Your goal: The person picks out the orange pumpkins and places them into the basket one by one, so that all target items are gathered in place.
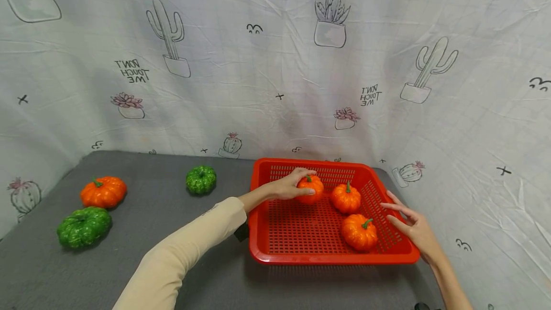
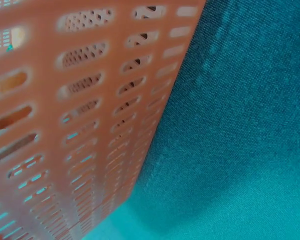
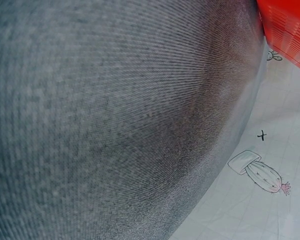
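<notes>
My left hand [image 1: 288, 186] reaches over the left rim of a red plastic basket [image 1: 301, 259] and holds a small orange pumpkin [image 1: 316, 188], thumb in front and fingers behind it. Two more orange pumpkins lie inside, one beside it [image 1: 346, 200] and one nearer the front right [image 1: 359, 233]. At the right rim is my right hand [image 1: 411, 224], its fingers spread and bent loosely over the edge, gripping nothing. The left wrist view looks at the slotted basket wall [image 2: 85, 100] from outside; a corner of the basket [image 3: 290, 30] shows in the right wrist view. Neither wrist view shows a hand.
On the grey table [image 1: 163, 204], left of the basket, lie a green pumpkin [image 1: 201, 180] at the back, an orange pumpkin [image 1: 104, 192] and another green pumpkin [image 1: 84, 227] at the far left. A white cloth printed with cacti [image 1: 258, 71] hangs behind and at both sides.
</notes>
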`<state>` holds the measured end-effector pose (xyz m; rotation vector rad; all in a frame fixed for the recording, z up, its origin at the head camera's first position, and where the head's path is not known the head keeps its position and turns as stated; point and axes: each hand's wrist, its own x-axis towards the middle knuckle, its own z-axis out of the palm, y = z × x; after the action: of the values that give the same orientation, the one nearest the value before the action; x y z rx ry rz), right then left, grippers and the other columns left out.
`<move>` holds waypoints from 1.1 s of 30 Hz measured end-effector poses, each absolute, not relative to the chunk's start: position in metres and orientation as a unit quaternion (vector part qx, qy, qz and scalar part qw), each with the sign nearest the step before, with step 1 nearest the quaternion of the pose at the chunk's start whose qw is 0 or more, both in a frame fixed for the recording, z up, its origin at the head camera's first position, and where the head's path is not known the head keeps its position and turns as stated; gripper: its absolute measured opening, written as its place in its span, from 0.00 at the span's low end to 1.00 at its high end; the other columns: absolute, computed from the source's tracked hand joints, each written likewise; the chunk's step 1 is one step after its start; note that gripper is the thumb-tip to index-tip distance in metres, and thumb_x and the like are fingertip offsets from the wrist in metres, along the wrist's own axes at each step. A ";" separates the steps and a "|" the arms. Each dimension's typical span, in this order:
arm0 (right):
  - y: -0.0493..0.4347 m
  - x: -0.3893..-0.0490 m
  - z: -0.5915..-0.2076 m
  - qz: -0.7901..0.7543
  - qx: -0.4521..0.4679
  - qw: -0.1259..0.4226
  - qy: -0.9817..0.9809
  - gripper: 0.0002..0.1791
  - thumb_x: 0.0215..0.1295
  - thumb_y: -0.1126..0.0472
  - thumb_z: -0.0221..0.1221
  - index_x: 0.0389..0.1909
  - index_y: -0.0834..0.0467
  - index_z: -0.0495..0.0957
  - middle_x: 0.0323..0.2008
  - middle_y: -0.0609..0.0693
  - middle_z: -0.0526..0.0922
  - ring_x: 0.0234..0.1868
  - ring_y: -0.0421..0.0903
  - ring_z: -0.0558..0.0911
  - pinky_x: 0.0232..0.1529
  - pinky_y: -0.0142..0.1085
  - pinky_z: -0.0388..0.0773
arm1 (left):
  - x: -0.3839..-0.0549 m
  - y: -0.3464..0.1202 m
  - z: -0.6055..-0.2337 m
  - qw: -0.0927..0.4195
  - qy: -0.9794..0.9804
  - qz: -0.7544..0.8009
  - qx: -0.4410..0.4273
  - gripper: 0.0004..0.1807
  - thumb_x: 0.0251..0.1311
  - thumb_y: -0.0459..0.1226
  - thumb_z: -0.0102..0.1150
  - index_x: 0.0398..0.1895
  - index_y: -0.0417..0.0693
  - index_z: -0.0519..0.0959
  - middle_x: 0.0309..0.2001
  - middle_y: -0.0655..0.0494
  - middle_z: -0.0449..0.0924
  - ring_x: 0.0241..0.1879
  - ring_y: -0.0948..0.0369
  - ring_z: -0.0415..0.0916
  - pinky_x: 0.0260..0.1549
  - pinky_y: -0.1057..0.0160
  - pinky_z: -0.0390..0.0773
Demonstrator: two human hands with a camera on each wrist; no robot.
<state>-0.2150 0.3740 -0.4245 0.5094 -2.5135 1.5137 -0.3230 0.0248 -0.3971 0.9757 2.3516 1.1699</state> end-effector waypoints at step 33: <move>0.374 -0.213 -0.426 0.500 0.168 0.083 -0.845 0.19 0.68 0.69 0.55 0.58 0.71 0.73 0.72 0.57 0.56 0.67 0.26 0.57 0.53 0.17 0.64 | -0.323 0.025 -0.405 0.216 0.842 0.361 0.336 0.30 0.68 0.39 0.54 0.70 0.41 0.59 0.71 0.44 0.52 0.67 0.51 0.55 0.66 0.52 0.57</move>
<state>-0.2131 0.3739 -0.4262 0.5018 -2.5246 1.4935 -0.3234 0.0251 -0.4048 0.9326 2.3346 1.0017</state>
